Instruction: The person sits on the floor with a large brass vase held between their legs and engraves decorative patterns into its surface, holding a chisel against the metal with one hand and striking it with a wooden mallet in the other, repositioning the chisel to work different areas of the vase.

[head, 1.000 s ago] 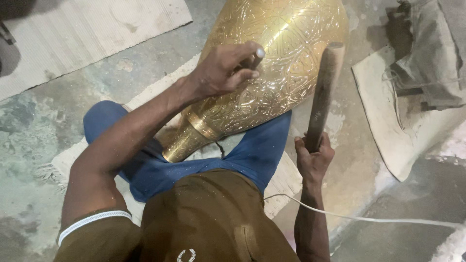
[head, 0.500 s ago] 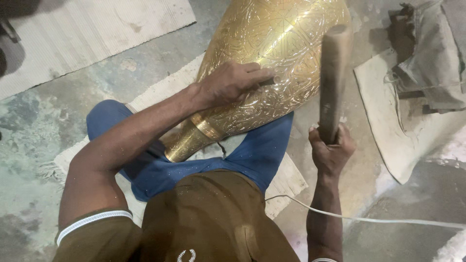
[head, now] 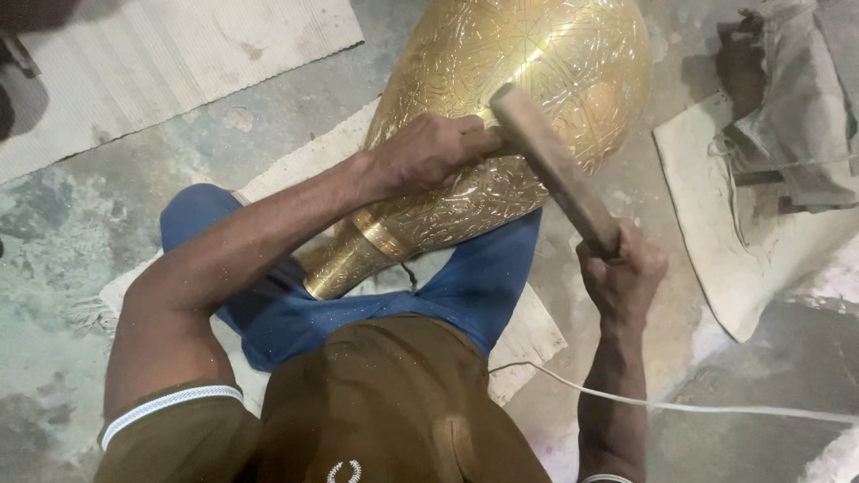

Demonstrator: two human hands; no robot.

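Seated on a mat (head: 528,335) over rough concrete floor (head: 80,233), white cord (head: 716,409) trailing right. R hand (head: 622,273) gripping wood mallet (head: 555,165). L hand (head: 429,152) closed round a small tool, pressed to engraved brass vase (head: 537,63) lying across lap. Pale mat (head: 179,54) far left, cloth heap (head: 796,116) far right.

- We see a vase (head: 528,98) of glossy golden metal, its surface finely engraved.
- We see a mallet (head: 555,165) of dull, worn wood.
- We see a floor (head: 72,224) of rough, stained concrete.
- We see a mat (head: 170,63) of ribbed, matt cloth.
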